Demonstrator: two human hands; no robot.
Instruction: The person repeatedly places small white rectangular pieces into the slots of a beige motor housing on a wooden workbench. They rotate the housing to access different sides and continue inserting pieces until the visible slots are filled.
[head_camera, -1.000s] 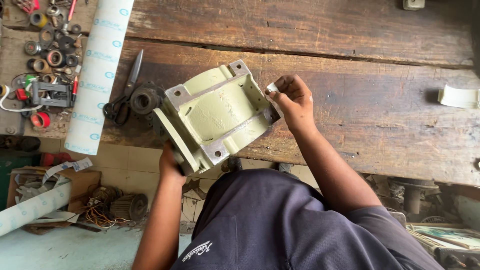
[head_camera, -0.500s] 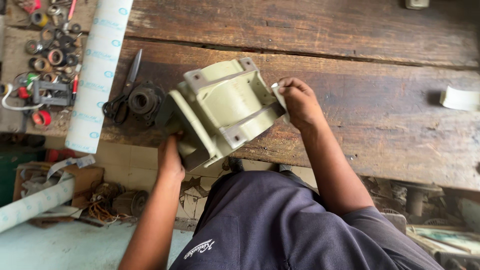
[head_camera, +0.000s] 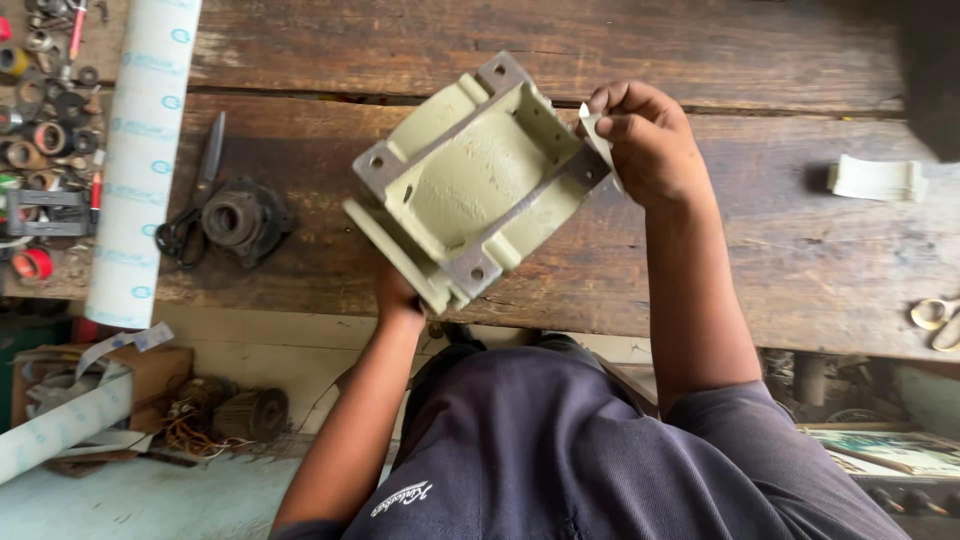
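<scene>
Over rough wood bench (head_camera: 780, 270): ribbed cast-metal housing (head_camera: 470, 185)

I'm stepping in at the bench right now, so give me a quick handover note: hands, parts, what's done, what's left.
Left hand: grips the pale green metal housing from below, holding it tilted above the wooden bench.
Right hand: pinches a small white piece against the housing's upper right corner.
Nearby: a dark bearing part and scissors lie left on the bench.
Done or left: cannot tell from this view.
</scene>
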